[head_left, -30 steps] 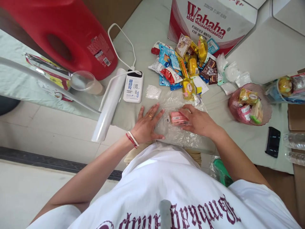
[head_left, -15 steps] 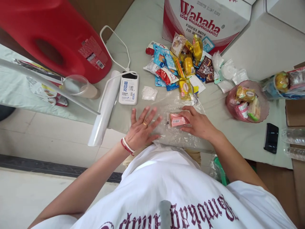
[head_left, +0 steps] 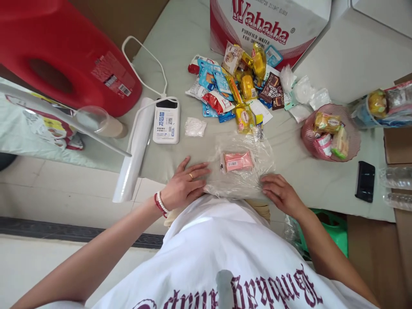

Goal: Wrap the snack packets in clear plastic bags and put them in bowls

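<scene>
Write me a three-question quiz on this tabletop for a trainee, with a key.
1. True or false: neither the left hand nor the right hand is touching the pink packet.
2. What does the pink bowl hold? A) a cup B) wrapped snacks C) a cable
3. Fill in: the ring is on the person's ____ hand.

Key: 1 true; 2 B; 3 left.

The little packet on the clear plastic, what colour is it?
The rectangular wrapped packet is mostly pink, best seen in the head view.
</scene>
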Demonstrator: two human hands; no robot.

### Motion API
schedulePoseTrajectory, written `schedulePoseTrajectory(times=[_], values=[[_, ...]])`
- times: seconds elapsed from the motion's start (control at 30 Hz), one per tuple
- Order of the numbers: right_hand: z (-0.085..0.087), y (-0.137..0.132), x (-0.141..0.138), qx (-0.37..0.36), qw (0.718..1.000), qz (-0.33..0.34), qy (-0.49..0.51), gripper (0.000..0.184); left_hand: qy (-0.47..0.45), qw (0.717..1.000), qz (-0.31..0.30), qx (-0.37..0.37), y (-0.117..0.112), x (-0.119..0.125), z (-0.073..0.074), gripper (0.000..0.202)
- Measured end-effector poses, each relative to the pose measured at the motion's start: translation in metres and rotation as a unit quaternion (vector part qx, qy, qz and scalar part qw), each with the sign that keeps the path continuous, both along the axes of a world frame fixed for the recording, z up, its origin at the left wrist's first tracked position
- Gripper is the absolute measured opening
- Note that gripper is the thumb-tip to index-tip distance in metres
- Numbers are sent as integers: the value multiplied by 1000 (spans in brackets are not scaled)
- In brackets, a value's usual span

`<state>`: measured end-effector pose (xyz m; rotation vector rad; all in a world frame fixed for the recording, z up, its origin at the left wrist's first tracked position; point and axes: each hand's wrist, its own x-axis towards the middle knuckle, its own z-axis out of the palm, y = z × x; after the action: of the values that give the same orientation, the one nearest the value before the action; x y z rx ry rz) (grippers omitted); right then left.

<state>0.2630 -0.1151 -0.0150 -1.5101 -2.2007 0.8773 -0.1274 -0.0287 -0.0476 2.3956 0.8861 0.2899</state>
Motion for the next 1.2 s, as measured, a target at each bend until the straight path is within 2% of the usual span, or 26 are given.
schedulePoseTrajectory(times=[0.13, 0.2, 0.3, 0.4, 0.5, 0.57, 0.63, 0.7, 0.77, 0.83, 0.93, 1.0, 1.1, 1.2], values=[[33, 33, -1, -37, 997, -24, 56, 22, -54, 991, 122, -26, 9, 11, -3, 38], [44, 57, -2, -54, 996, -57, 51, 29, -74, 978, 193, -25, 16, 20, -5, 40], [40, 96, -4, -80, 990, -114, 24, 35, -75, 953, 294, -11, 24, 36, -6, 38], [25, 127, -4, -109, 983, -132, -61, 26, -35, 925, 378, 25, 29, 48, -8, 29], [21, 146, -4, -61, 973, -130, -183, 20, 9, 895, 442, 61, 30, 54, -12, 19], [27, 157, -9, 15, 973, -109, -202, 24, 18, 885, 460, 74, 31, 56, -15, 22], [32, 168, -22, 76, 979, -39, -185, 31, 17, 883, 462, 84, 32, 56, -17, 25], [32, 180, -41, 101, 978, 47, -174, 37, 10, 883, 461, 88, 33, 56, -17, 29], [26, 192, -61, 105, 973, 93, -183, 41, -1, 882, 464, 85, 33, 56, -16, 36], [14, 203, -80, 113, 967, 98, -204, 46, -1, 880, 468, 78, 32, 59, -13, 46], [-2, 217, -95, 116, 962, 67, -237, 54, 24, 887, 456, 67, 32, 66, -10, 71], [-6, 225, -97, 89, 966, 43, -240, 45, 37, 895, 442, 55, 33, 73, -10, 88], [5, 230, -91, 59, 976, 33, -209, 17, 37, 895, 442, 49, 38, 81, -10, 96], [32, 215, -90, 73, 981, 85, -161, 14, 41, 884, 462, 59, 44, 85, -9, 93]])
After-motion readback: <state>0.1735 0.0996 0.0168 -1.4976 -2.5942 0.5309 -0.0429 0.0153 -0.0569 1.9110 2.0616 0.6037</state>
